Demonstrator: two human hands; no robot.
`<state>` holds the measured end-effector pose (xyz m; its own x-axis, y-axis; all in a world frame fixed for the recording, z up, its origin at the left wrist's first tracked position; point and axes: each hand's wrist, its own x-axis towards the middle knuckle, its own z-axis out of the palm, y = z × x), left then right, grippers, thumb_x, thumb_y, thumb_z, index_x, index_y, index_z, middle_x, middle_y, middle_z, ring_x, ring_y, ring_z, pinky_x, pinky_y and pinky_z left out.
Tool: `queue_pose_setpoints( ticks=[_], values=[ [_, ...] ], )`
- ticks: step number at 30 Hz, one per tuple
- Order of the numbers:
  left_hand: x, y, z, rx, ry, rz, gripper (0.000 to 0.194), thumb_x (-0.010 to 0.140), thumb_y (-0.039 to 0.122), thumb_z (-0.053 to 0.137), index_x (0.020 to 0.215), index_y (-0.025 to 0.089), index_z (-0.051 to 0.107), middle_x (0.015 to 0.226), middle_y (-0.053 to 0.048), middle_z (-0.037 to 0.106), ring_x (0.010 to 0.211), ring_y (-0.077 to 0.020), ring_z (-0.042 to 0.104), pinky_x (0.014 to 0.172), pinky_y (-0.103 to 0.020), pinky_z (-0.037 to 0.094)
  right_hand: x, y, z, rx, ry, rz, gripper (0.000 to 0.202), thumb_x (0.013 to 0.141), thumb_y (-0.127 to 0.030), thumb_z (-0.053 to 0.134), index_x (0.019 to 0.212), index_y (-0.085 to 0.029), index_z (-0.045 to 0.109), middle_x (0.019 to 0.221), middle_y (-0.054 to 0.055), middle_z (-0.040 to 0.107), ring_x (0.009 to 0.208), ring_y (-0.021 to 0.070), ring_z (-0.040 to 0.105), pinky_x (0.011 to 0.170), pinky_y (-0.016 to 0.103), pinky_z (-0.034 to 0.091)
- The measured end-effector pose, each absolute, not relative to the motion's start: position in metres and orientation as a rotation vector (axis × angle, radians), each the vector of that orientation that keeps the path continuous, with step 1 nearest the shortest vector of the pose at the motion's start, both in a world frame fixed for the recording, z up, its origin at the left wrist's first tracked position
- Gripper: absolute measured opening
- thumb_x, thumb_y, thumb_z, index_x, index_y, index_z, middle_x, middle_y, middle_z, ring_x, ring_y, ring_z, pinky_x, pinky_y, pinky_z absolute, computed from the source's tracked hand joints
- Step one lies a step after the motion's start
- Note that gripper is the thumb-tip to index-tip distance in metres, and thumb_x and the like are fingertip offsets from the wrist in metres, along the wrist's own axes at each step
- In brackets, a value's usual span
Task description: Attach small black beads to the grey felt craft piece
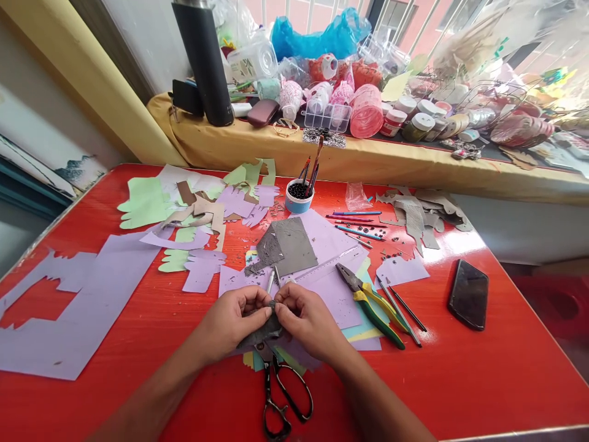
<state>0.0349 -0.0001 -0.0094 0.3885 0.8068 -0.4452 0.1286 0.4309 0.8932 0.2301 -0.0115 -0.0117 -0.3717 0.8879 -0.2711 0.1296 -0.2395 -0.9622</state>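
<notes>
Black-handled scissors lie at the bottom centre of the frame on the glossy red table, blades pointing up under the hands. Just above them, the left hand and right hand meet fingertip to fingertip, both curled nearly closed and pinching a small dark grey scrap of rough, felt-like material between thumbs and forefingers — the scrap hangs over a pile of pale purple paper. A thin metal tool pokes up between the hands; which hand grips it I cannot tell. Above that sits a larger grey sheet, angular and pocked with cut-outs. Right of centre lie pliers with green and yellow handles, and further right a flat black phone. A round cup of brushes stands upper centre, with jagged green and purple offcuts to its left.
</notes>
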Motion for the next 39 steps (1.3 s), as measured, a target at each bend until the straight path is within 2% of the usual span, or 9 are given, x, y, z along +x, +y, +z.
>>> queue_pose_setpoints(
  ticks=[6,11,16,21,27,32,39],
  values=[
    [0.0303,0.0013,-0.0062,1.035,1.049,0.556,0.039,0.083,0.054,0.077,0.09,0.016,0.072,0.082,-0.003,0.071,0.074,-0.0184,0.063,0.068,-0.029,0.052,0.2351,-0.0085,-0.0085,-1.238,-1.467,1.669,0.006,0.094,-0.025,0.057,0.089,-0.023,0.057,0.062,-0.007,0.053,0.053,0.0136,0.053,0.054,0.024,0.039],
    [0.0276,0.0021,-0.0073,1.213,1.126,0.486,0.029,0.087,0.046,0.071,0.087,0.018,0.074,0.082,-0.003,0.072,0.078,-0.0201,0.063,0.071,-0.029,0.049,0.2347,-0.009,-0.0078,-1.313,-1.605,1.546,0.005,0.088,-0.017,0.058,0.085,-0.021,0.059,0.063,-0.007,0.054,0.058,0.0135,0.05,0.058,0.025,0.036],
    [0.0292,0.0005,-0.0054,1.315,1.145,0.415,0.031,0.089,0.046,0.063,0.087,0.017,0.074,0.08,-0.002,0.069,0.077,-0.0197,0.059,0.069,-0.028,0.047,0.2329,-0.01,-0.0065,-1.343,-1.647,1.507,0.007,0.085,-0.014,0.059,0.085,-0.021,0.06,0.064,-0.007,0.053,0.061,0.0133,0.048,0.059,0.025,0.035],
    [0.0325,-0.0011,-0.0067,1.325,1.205,0.487,0.031,0.087,0.048,0.064,0.079,0.018,0.066,0.073,-0.001,0.062,0.071,-0.0184,0.055,0.065,-0.027,0.043,0.2321,-0.01,-0.0069,-1.32,-1.624,1.515,0.005,0.09,-0.017,0.058,0.087,-0.02,0.061,0.069,-0.005,0.055,0.065,0.0143,0.05,0.06,0.025,0.036],
    [0.034,-0.0018,-0.0106,1.322,1.245,0.613,0.031,0.089,0.049,0.062,0.082,0.02,0.067,0.074,-0.001,0.061,0.074,-0.0196,0.055,0.066,-0.028,0.043,0.2309,-0.0117,-0.009,-1.285,-1.61,1.503,0.007,0.096,-0.025,0.062,0.1,-0.019,0.064,0.08,-0.002,0.061,0.072,0.0155,0.054,0.066,0.026,0.04],
    [0.0341,-0.0018,-0.0127,1.211,1.164,0.648,0.035,0.088,0.054,0.067,0.083,0.019,0.067,0.076,-0.001,0.061,0.074,-0.0196,0.056,0.068,-0.028,0.044,0.2288,-0.0124,-0.0053,-1.289,-1.57,1.487,0.007,0.095,-0.025,0.063,0.092,-0.02,0.066,0.078,-0.002,0.06,0.072,0.0154,0.053,0.065,0.026,0.039],
    [0.0325,-0.0001,-0.0131,1.087,1.082,0.683,0.04,0.084,0.058,0.074,0.082,0.018,0.067,0.074,0.0,0.058,0.072,-0.0174,0.051,0.066,-0.027,0.042,0.2297,-0.012,-0.0087,-1.201,-1.373,1.652,0.017,0.092,-0.035,0.067,0.088,-0.019,0.064,0.071,-0.003,0.055,0.065,0.0138,0.048,0.06,0.025,0.036]
  ],
)
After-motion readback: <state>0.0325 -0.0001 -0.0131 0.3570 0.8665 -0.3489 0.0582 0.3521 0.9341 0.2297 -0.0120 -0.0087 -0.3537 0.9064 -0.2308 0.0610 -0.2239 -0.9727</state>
